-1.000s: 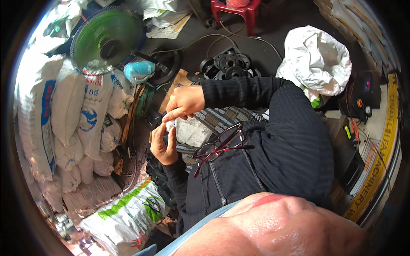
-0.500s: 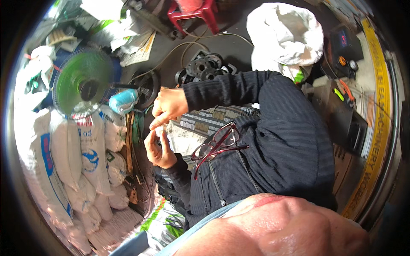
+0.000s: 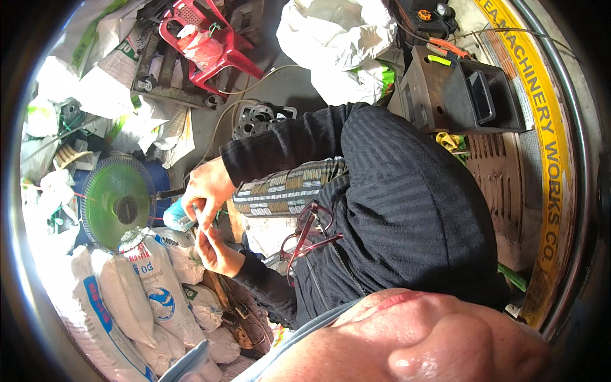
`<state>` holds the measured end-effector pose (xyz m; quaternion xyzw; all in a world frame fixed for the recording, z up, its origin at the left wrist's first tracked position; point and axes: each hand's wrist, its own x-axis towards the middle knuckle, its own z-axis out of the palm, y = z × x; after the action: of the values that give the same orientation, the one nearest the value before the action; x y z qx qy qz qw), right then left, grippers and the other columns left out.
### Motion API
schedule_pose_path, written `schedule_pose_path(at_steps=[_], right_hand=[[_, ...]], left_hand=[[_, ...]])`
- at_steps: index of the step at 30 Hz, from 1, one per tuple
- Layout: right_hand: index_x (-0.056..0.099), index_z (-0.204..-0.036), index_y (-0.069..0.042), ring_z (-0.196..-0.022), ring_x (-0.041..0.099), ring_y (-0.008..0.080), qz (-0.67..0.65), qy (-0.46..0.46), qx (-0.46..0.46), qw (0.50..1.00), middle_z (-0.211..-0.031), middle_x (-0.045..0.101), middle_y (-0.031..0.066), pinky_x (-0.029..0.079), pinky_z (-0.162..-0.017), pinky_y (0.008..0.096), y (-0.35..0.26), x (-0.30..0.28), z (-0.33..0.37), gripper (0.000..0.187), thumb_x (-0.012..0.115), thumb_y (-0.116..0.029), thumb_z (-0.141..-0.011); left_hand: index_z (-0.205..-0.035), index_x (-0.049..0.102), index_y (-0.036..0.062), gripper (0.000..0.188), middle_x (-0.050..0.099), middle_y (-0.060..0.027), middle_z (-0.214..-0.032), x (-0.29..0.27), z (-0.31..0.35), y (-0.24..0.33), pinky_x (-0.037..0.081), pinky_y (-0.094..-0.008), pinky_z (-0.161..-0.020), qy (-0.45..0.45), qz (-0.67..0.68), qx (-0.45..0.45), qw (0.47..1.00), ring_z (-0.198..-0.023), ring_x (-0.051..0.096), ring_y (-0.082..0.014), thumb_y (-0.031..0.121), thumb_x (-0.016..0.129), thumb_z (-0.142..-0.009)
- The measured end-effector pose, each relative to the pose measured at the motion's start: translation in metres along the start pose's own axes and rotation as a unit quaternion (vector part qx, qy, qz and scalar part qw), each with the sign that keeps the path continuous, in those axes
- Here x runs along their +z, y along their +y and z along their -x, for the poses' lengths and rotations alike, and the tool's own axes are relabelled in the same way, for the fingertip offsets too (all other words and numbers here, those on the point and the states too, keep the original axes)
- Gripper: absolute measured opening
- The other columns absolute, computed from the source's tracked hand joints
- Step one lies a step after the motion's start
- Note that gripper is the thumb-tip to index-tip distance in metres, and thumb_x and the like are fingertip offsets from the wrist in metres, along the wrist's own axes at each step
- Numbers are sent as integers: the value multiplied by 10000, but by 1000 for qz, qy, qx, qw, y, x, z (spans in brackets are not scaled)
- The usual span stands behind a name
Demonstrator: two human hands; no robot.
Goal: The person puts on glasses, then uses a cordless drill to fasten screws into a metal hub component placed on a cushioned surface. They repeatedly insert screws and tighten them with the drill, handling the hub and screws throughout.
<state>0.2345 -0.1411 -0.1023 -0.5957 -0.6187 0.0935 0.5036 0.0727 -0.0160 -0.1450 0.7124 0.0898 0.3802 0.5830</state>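
Right hand (image 3: 209, 191): it is bending down at the wrist, its finger ends pointing at the other hand; I'm standing here seeing a narrow grip, but I can't tell if it is holding a thing

Left hand (image 3: 219, 256): it is coming in from below with curled fingers, its tips sitting at the right hand's tips; this grip is looking narrow too, and any bit inside is being too small for me to tell

Blue pack (image 3: 175, 218): it is lying just past the right hand, which is hiding part of it

Fan (image 3: 119, 204): its green blades are blurring round, well to the left of the lap

White sacks (image 3: 167, 299): they are lying in a heap below the fan

Black top (image 3: 407, 210): it is covering both arms

Glasses (image 3: 309, 235): they are hanging on the front of the top

Metal parts (image 3: 258, 118): they are sitting on the floor beyond the right sleeve

Red chair (image 3: 238, 60): it is standing farther off, holding a pink bag (image 3: 202, 49)

Big white bag (image 3: 337, 38): it is standing with its mouth gaping, right of the chair
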Motion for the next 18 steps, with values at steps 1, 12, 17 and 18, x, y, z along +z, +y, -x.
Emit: schedule_pose_path(at_steps=[1, 12, 17, 18], right_hand=[[663, -864, -71, -623, 665, 137, -27, -13, 0, 1000, -662, 668, 20, 542, -548, 263, -4, 2, 2, 401, 669, -470, -824], [619, -674, -61, -548, 602, 280, 161, 120, -10, 980, -595, 601, 108, 477, -523, 378, -13, 36, 22, 438, 646, -477, -805], [652, -734, -71, -599, 629, 269, 228, 108, 56, 966, -635, 625, 99, 491, -550, 366, -15, 19, 41, 454, 600, -514, -821], [656, -748, -71, -607, 634, 255, 216, 111, 69, 968, -641, 630, 96, 493, -559, 359, -12, 11, 47, 463, 591, -523, -824]], left_hand=[[-1094, 608, -52, 244, 663, -98, -963, -4, 4, 2, 477, -240, -759, -7, 42, -12, 999, -818, 611, -151, 30, 658, -869], [-1052, 656, -60, 228, 690, -110, -1021, -6, 21, 21, 520, -283, -767, -58, -192, 7, 980, -861, 642, -157, 71, 682, -868], [-1006, 673, -21, 245, 682, -98, -799, 18, 12, 22, 480, -284, -609, -128, -383, 205, 892, -628, 589, -150, 181, 687, -867], [-995, 675, -10, 249, 664, -91, -771, 29, 7, 29, 460, -290, -581, -146, -390, 201, 887, -603, 560, -143, 202, 687, -866]])
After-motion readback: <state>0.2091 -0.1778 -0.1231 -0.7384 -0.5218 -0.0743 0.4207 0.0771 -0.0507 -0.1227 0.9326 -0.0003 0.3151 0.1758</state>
